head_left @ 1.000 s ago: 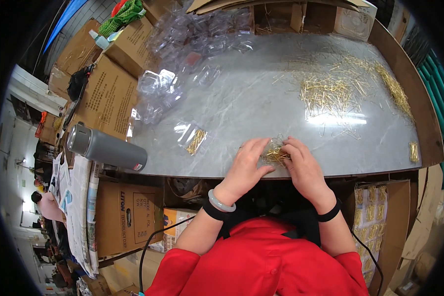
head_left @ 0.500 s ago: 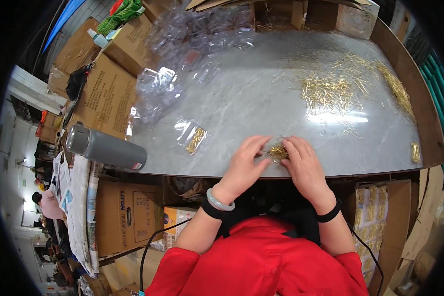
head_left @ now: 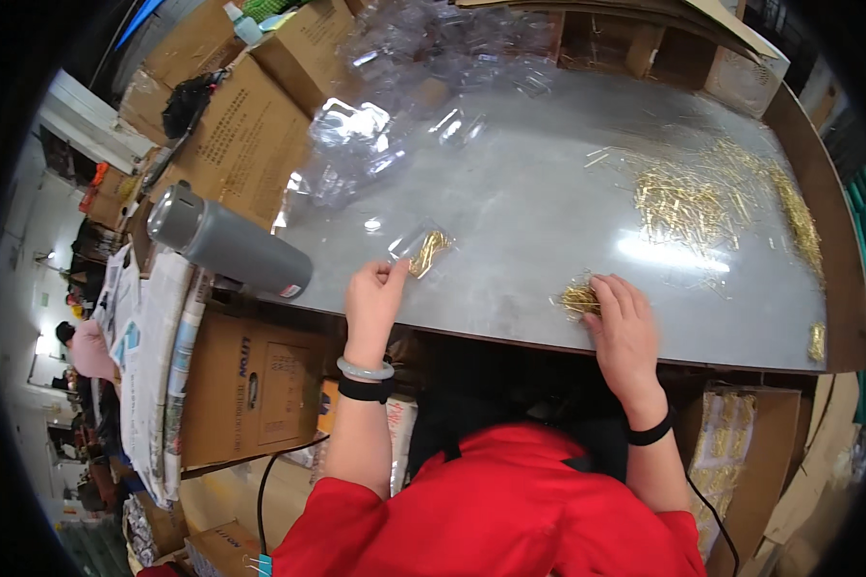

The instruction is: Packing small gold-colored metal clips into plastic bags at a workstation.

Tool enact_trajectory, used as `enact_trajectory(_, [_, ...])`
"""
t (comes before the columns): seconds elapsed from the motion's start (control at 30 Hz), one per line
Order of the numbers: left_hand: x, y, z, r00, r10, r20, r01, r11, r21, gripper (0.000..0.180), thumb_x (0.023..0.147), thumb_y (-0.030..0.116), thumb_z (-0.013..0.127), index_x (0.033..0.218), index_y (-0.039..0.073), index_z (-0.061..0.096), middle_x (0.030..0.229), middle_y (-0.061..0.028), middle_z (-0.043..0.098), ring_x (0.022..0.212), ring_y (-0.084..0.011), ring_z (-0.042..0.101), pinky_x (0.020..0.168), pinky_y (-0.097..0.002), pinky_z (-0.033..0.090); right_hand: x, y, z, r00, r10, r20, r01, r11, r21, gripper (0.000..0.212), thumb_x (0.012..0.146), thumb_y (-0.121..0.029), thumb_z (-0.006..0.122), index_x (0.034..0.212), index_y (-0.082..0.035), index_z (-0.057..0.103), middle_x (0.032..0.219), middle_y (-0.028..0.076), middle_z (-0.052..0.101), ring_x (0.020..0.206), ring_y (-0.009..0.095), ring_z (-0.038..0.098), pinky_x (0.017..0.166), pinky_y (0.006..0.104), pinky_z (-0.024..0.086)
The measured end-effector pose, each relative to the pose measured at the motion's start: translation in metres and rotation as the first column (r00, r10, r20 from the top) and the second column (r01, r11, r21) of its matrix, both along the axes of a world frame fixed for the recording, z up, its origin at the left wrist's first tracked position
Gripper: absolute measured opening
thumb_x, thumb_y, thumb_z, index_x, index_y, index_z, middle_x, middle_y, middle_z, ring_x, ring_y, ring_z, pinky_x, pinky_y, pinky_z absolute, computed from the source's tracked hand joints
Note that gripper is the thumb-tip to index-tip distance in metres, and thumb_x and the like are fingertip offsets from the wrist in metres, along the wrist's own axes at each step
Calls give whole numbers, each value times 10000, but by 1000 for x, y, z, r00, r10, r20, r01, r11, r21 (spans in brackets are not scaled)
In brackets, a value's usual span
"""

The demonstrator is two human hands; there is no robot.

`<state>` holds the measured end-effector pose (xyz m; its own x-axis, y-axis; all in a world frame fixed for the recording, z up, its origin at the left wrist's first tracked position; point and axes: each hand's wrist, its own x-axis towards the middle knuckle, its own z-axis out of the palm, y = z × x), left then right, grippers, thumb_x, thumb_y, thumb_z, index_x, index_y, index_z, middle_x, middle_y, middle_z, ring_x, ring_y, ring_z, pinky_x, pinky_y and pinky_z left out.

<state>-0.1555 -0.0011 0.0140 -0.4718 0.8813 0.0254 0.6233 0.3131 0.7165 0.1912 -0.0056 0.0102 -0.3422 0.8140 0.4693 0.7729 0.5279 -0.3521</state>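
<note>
My left hand (head_left: 374, 306) has its thumb and fingers closed at the near corner of a small clear plastic box (head_left: 406, 242). Inside the box lies a bunch of thin gold metal pins (head_left: 431, 252). By the table's front edge, my right hand (head_left: 627, 332) curls its fingers against a small bundle of gold pins (head_left: 578, 298) resting on the grey tabletop (head_left: 510, 212). Farther right lies a wide loose heap of similar gold pins (head_left: 688, 204).
Clear plastic boxes (head_left: 356, 144) pile up at the back left. A grey bottle (head_left: 226, 240) lies by cardboard boxes (head_left: 226, 159). More pins line the right-hand cardboard wall (head_left: 842, 260), with a small bundle (head_left: 817, 341) near its front. Below right stands a carton of packed pins (head_left: 726, 442).
My left hand has left the pin bundle and moved left to the plastic box. My right hand stays at the bundle. The whole view has shifted and tilted somewhat.
</note>
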Motion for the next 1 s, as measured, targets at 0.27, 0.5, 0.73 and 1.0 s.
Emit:
enact_trajectory(0.27, [67, -50, 29, 455, -181, 872, 32, 982, 187, 72, 973, 60, 561, 929, 5, 577, 1067, -141, 673, 895, -212, 702, 676, -347, 617, 2, -1, -4, 1000, -24, 7, 24, 1000, -6, 469, 853, -92, 699, 1291, -32, 543, 1265, 136, 583, 1219, 356, 533, 1018, 449, 454])
enact_trajectory(0.5, [81, -93, 6, 241, -132, 962, 348, 937, 41, 142, 1002, 81, 538, 867, 37, 531, 1167, -192, 642, 964, -243, 691, 737, -406, 652, -12, -3, -5, 998, -71, -1, 71, 997, -17, 458, 868, -92, 691, 1295, -29, 537, 1270, 161, 576, 1231, 386, 521, 1060, 466, 433])
enact_trajectory(0.73, [87, -80, 9, 79, -32, 996, 310, 951, 6, 217, 1004, 115, 540, 805, 40, 500, 910, -146, 671, 834, -331, 735, 649, -364, 645, -12, -1, -9, 997, -76, -27, 75, 997, -34, 446, 888, -99, 680, 1305, -32, 537, 1285, 169, 574, 1241, 384, 518, 1058, 465, 433])
enact_trajectory(1.0, [98, -69, 24, 151, -92, 984, 282, 958, 46, 211, 1008, 121, 529, 820, 30, 495, 972, -158, 656, 842, -323, 732, 666, -354, 634, -13, -2, -5, 986, -104, -130, 106, 994, 8, 485, 866, -111, 713, 1320, -44, 554, 1395, 168, 508, 1307, 391, 452, 1085, 477, 385])
